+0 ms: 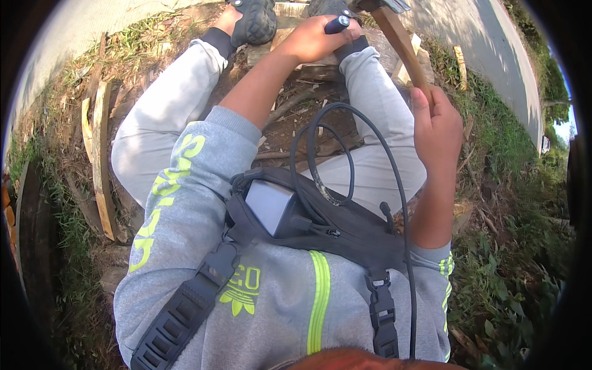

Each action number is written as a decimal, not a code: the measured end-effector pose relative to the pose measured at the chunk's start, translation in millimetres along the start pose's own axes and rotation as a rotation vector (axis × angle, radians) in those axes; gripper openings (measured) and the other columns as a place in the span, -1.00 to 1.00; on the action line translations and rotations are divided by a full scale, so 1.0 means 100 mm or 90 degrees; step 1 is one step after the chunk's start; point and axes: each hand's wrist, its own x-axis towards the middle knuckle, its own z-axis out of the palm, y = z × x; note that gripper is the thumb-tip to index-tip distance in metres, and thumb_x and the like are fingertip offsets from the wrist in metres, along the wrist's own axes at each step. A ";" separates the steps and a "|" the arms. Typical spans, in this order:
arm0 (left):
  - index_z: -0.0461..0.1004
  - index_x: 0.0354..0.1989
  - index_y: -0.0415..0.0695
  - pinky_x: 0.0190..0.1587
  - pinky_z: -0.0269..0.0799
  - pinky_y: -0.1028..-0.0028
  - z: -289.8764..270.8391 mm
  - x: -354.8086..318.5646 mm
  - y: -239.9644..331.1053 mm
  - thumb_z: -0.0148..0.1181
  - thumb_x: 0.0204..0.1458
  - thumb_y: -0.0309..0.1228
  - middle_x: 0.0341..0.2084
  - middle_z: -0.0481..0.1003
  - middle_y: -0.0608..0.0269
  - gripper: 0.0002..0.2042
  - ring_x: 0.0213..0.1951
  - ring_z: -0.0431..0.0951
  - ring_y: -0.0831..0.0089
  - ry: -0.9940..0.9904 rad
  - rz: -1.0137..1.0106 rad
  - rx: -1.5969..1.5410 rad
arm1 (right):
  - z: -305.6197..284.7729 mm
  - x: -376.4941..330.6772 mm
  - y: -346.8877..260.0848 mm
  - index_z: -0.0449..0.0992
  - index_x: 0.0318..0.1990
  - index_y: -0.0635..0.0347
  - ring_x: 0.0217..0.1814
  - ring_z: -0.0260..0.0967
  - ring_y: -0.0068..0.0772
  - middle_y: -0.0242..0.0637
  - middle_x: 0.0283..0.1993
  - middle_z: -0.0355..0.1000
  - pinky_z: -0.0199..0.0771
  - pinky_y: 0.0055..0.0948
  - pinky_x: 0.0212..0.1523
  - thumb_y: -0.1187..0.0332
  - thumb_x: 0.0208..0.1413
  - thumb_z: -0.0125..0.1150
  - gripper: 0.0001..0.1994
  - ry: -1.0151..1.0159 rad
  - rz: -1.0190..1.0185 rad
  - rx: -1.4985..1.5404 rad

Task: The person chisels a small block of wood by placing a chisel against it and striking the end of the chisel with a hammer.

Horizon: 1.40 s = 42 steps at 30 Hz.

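My left hand (314, 41) reaches out between my feet, closed around the dark handle of a chisel (337, 24). Its round, metal-capped end points up toward me; the blade is hidden below the hand. To the right, my right hand (436, 123) grips the lower end of a hammer (404, 48) with a wooden handle. The hammer's metal head is raised at the top edge, partly cut off, right of the chisel and apart from it. Beneath my left hand lies weathered wood (320, 73), with a pale cut piece of wood (292, 9) beyond it.
A black chest bag (277, 176) with a looped black cable (385, 139) hangs before me. Split wood strips (100, 160) lie left of my leg. Pale wood pieces (410, 65) are by my right knee. Chips litter the soil; grass and a concrete road (475, 37) lie beyond.
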 end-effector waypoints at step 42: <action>0.60 0.08 -0.15 0.07 0.52 0.26 0.01 0.10 -0.41 0.24 0.23 0.16 -0.08 0.67 0.10 -0.43 -0.02 0.65 0.26 -0.058 -0.074 0.087 | 0.09 0.02 -0.07 0.37 -0.21 0.14 -0.60 0.17 -0.68 -0.50 -0.53 0.25 0.18 -0.59 -0.60 0.03 0.54 -0.04 -0.63 0.031 0.108 0.491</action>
